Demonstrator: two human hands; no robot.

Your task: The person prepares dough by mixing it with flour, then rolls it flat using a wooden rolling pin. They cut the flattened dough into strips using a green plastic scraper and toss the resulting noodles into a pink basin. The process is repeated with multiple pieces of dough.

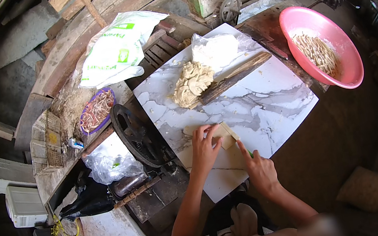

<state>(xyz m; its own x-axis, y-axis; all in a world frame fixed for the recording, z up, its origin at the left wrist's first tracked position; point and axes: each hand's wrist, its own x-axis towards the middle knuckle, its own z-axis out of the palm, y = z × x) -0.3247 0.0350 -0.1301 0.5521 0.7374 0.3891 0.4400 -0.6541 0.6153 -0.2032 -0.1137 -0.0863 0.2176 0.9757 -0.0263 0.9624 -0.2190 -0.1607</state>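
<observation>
A flat slab of pale dough point(229, 141) lies near the front edge of a marble-patterned board point(270, 103). My left hand point(204, 149) rests its spread fingertips on the slab's left part. In my right hand point(261, 172) is a knife whose green handle point(251, 154) shows between the fingers, mostly covered by the palm. My index finger stretches along the knife towards the slab's right edge, where a narrow strip point(229, 131) shows. Farther back on the board sits a heap of rough dough pieces point(193, 84), touching a worn wooden bar point(237, 77).
A clear plastic bag of white powder point(216, 48) stands at the board's back. On the right, a pink basin point(348, 52) holds many cut dough sticks. Left of the board are a black handwheel point(135, 137), a purple-rimmed basket point(97, 110) and a white printed sack point(111, 55).
</observation>
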